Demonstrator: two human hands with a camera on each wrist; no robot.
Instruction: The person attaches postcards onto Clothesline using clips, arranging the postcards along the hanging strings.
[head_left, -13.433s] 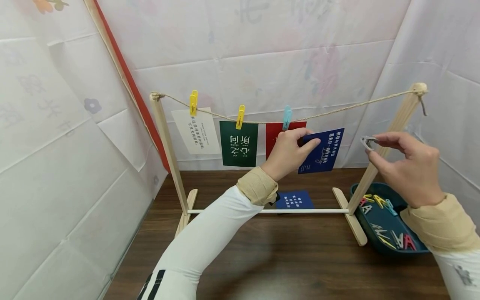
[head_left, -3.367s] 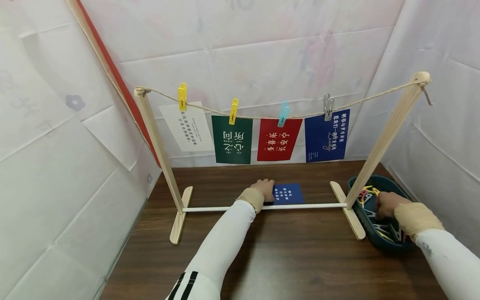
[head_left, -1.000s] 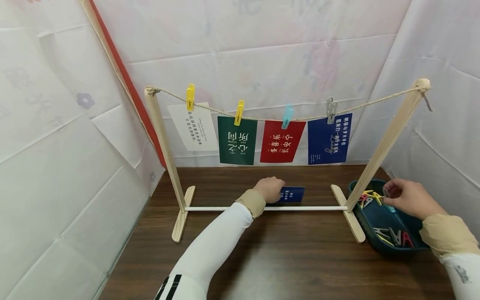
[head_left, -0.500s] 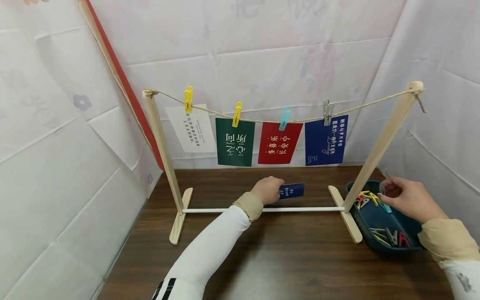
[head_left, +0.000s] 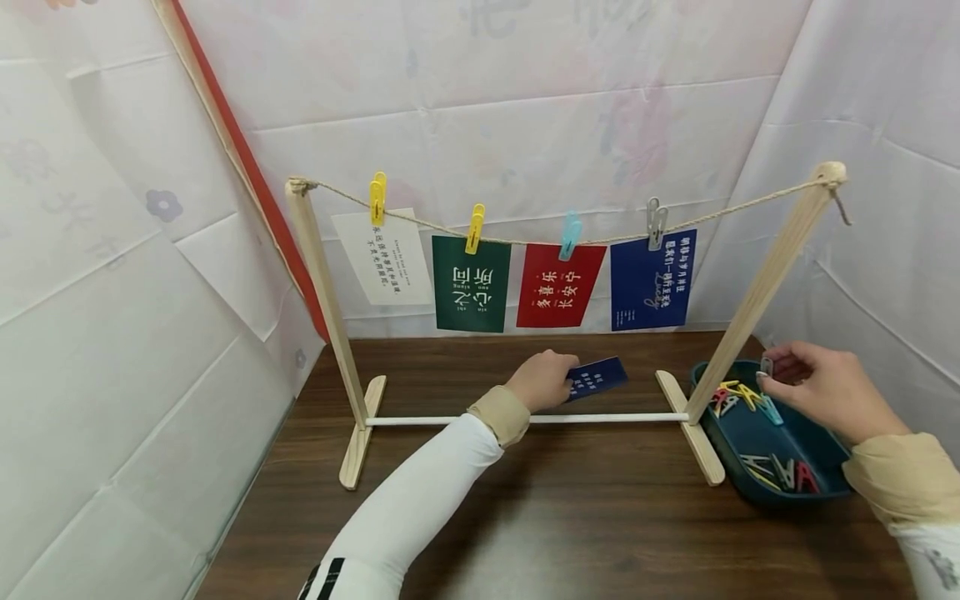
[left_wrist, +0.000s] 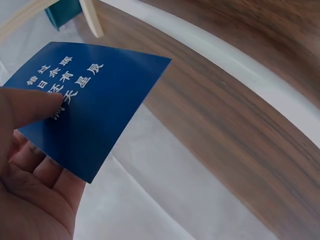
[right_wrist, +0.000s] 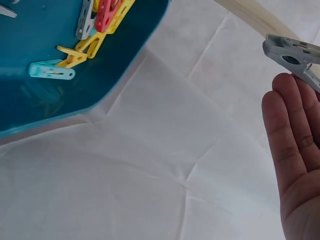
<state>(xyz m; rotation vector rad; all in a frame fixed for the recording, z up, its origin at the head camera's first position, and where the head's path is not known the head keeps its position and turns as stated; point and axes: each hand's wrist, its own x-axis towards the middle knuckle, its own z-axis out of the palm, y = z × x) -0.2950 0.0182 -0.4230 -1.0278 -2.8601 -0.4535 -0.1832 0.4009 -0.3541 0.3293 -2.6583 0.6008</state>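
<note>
My left hand (head_left: 542, 380) pinches a dark blue card (head_left: 597, 379) by one edge, holding it above the table behind the white crossbar. In the left wrist view the thumb lies over the white lettering of the blue card (left_wrist: 115, 90), with fingers beneath. Beside the right post, my right hand (head_left: 832, 387) holds a grey clothespin (right_wrist: 292, 52) above the teal tray (head_left: 817, 446). On the rope hang a white card (head_left: 386, 267), a green card (head_left: 471, 287), a red card (head_left: 558, 287) and another blue card (head_left: 651, 292), each clipped with a clothespin.
A wooden frame with a left post (head_left: 326, 300), a right post (head_left: 768, 292) and a white crossbar (head_left: 600, 417) stands on the brown table (head_left: 540, 517). The tray holds several coloured clothespins, including a yellow clothespin (head_left: 747, 397). White cloth (head_left: 570, 108) surrounds the table.
The grey clothespin now clips the blue card on the rope. My left hand has lifted another blue card off the table; my right hand has come up from the tray with another grey clothespin.
</note>
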